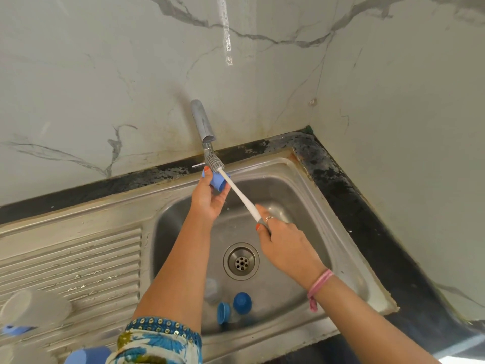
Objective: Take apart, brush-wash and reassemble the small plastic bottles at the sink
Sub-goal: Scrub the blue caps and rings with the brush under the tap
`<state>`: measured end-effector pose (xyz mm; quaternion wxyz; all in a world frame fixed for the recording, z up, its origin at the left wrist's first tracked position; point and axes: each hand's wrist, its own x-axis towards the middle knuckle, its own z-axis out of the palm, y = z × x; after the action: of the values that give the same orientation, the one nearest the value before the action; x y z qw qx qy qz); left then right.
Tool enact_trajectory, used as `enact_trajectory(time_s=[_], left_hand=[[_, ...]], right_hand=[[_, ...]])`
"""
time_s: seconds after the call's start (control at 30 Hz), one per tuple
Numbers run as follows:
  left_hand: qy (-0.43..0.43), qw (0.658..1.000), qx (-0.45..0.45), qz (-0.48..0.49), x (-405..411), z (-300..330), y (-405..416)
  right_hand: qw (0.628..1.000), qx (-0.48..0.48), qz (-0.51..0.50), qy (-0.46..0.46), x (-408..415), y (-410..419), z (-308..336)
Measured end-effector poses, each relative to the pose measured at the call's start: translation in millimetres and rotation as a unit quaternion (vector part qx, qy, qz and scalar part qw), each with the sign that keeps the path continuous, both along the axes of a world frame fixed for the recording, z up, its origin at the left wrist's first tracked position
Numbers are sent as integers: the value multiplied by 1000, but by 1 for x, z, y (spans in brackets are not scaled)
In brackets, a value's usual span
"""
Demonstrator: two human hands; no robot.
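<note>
Below, a steel sink [341, 232] fills the middle of the view, set into a dark tabletop [367, 206] in a corner of pale marbled wall. In the basin, near the front edge and apart from the round drain [241, 261], lie three loose pieces: a clear little bottle [211, 291] beside two blue caps, one dome-shaped cap [242, 302] and one lighter ring-shaped cap [223, 312] touching or nearly touching it. On the ribbed draining board [78, 271] to the left sit a pale bowl [34, 307], blurred, and more blue plastic pieces at the bottom edge, too blurred to tell apart.

A metal tap [203, 122] comes out from the wall over the back of the basin. The left hand [207, 195] is raised just under the spout, fingers and thumb curled around a small blue cup-shaped piece [219, 181]. The right hand [283, 243] grips the grey end of a long white-handled brush [241, 195], thumb pressed along the handle. The grey bristle head [214, 164] sits just above the blue piece, at the spout. A pink band [319, 285] circles the right wrist; a patterned blue sleeve [157, 340] covers the left arm.
</note>
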<state>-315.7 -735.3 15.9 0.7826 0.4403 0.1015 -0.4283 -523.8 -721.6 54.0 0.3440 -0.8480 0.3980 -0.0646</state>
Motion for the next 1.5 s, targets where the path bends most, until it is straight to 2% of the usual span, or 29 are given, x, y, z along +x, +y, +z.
enact_trajectory(time_s=[0.13,0.33,0.47,0.57,0.73,0.9,1.1,1.23,1.4,1.5], left_hand=[[18,999,-14,43,16,4,-2],[-1,1000,7,-24,-8,7,-9],[7,1000,-16,7,6,10,-8],[7,1000,-16,11,15,6,-5],[15,998,-26,-51,-4,2,-7],[70,995,-62,43,10,7,-7],[42,999,5,21,-5,8,-15],[40,998,-14,41,-8,11,-17],[38,998,-19,55,5,15,-5],[41,998,-25,32,1,15,-5]], right_hand=[[1000,-18,22,5,-16,21,-6],[1000,1,-17,-15,-5,-4,-3],[999,23,5,-21,-11,1,-1],[999,42,15,-18,-23,17,2],[988,126,-34,-85,1,-12,3],[980,176,-12,-95,-8,2,1],[970,210,-44,-115,1,0,1],[969,202,-45,-134,18,-3,2],[964,208,-50,-157,-7,31,-5],[961,217,-70,-157,-2,21,-5]])
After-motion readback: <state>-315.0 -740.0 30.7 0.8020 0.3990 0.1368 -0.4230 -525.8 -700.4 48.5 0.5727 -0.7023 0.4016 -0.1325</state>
